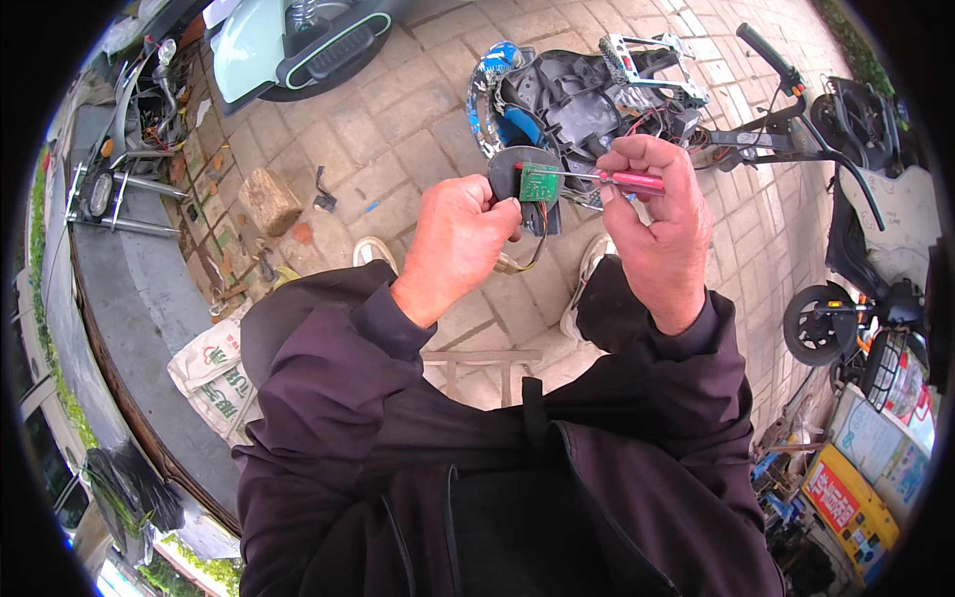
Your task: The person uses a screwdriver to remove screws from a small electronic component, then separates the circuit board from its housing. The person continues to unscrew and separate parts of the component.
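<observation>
My left hand (460, 234) is closed, with its thumb and fingers pinching a small green circuit board (540, 186). Thin coloured wires (543, 221) trail down from the board's lower edge. In my right hand (665, 224) is a screwdriver, gripped by its red handle (639, 182). Its thin metal shaft points left and crosses over the face of the board; whether the tip touches it I cannot tell. Just behind the board shows a dark rounded part (505, 167). Beyond both hands lies a partly dismantled small vehicle (572, 95), with a black plastic shell and blue patterned trim.
Brick paving (383, 124) lies under everything. To the left are a wooden block (270, 202), scattered debris and a white printed sack (214, 378). A pale green scooter (269, 50) stands at the far left. Handlebars (771, 50) and more scooter parts line the right.
</observation>
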The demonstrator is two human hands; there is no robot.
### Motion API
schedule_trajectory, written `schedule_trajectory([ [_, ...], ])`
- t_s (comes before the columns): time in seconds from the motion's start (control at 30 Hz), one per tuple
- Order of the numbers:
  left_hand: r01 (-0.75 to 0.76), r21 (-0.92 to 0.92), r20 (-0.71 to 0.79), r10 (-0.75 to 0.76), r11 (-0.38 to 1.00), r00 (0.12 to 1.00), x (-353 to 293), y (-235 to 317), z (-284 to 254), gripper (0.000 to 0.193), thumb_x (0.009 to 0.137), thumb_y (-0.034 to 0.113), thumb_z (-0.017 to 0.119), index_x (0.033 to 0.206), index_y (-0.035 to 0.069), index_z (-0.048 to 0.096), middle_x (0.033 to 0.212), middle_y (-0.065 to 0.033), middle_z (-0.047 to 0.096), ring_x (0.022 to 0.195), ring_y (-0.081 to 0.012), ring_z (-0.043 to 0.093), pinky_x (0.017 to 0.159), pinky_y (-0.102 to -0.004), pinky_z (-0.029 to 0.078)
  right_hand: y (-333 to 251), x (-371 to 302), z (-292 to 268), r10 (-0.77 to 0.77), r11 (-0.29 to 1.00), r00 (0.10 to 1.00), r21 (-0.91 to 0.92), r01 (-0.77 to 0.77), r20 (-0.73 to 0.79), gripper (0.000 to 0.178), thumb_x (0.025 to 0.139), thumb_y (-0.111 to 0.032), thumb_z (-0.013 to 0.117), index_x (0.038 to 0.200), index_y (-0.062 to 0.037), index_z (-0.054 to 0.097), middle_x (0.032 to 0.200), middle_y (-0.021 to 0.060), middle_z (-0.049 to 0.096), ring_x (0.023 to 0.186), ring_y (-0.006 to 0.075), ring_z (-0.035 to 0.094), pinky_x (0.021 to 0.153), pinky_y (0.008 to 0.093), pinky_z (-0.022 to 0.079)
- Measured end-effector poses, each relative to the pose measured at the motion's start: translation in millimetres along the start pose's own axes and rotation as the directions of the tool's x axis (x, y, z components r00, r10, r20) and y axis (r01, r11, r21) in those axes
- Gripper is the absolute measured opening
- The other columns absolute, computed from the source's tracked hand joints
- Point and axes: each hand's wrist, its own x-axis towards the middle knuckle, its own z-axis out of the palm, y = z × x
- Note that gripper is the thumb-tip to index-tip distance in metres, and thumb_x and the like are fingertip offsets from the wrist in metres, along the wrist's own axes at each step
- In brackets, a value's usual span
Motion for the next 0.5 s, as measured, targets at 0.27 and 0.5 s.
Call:
schedule_trajectory([
  [0.27,-0.046,0.079,-0.048,0.049,0.996,0.998,-0.4,-0.1,-0.1,0.019,0.097,0.012,0.069,0.085,-0.003,0.072,0.075,-0.0021,0.073,0.061,-0.0029,0.053,0.054,-0.0264,0.039,-1.9,-0.3,-8.4,0.028,0.978,0.997,-0.209,-0.013,0.069,0.027,0.097,-0.003,0.076,0.121,-0.0011,0.062,0.107,0.0110,0.074,0.094,0.0218,0.077,0.081,0.0338,0.060],
  [0.5,-0.074,0.146,-0.073,0.085,0.986,0.994,2.0,-1.1,-2.2,0.020,0.096,0.011,0.070,0.082,-0.003,0.070,0.074,-0.0039,0.073,0.061,-0.0038,0.055,0.053,-0.0266,0.041,1.2,-1.7,-0.4,0.035,0.999,0.999,0.010,-0.035,0.036,0.027,0.100,0.003,0.070,0.127,-0.0005,0.063,0.110,0.0080,0.071,0.099,0.0122,0.069,0.086,0.0277,0.056],
])
